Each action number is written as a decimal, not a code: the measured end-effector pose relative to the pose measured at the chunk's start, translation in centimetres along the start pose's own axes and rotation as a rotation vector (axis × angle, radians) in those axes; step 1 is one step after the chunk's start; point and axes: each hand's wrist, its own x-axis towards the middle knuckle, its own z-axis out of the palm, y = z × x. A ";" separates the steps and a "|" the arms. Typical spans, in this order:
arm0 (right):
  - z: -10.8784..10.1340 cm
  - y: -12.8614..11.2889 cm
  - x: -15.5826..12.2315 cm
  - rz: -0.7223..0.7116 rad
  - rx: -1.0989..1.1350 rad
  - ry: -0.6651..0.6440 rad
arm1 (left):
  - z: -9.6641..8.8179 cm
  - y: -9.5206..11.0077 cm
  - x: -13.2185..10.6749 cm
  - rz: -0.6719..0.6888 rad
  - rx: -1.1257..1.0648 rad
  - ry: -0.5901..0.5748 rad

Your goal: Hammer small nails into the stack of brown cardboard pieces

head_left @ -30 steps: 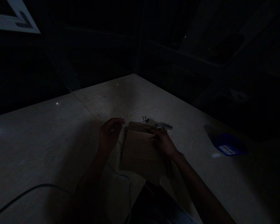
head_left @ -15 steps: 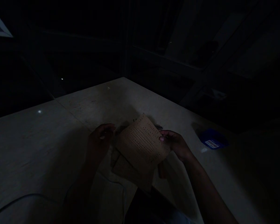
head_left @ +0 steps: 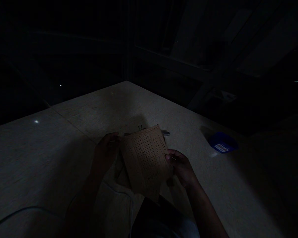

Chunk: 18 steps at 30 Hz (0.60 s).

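The scene is very dark. A tan board full of small holes is lifted off the table and tilted toward me. My right hand pinches its right edge, thumb on the front face. My left hand curls at the board's upper left corner and touches it. More tan pieces lie on the table under the lifted board, mostly hidden by it.
A pale table with a far corner at top centre. A few small dark screws and a grey tool lie just beyond the board. A blue box sits to the right. A thin cable runs near my left forearm.
The perforated board lay flat on the table a second ago. My right hand lifted it and turned it upright, then shifted down its right edge; my left hand came to its left corner.
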 end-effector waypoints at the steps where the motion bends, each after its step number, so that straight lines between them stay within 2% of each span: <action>1: 0.1 0.2 -0.1 0.005 0.007 0.001 | 0.0 -0.1 0.0 0.011 0.008 -0.004; 11: 1.2 1.2 -0.4 0.028 0.089 0.022 | 0.3 -0.3 0.0 0.000 -0.063 -0.016; 18: 0.7 1.0 0.1 -0.046 -0.062 0.061 | 0.2 0.1 -0.2 -0.063 -0.097 -0.051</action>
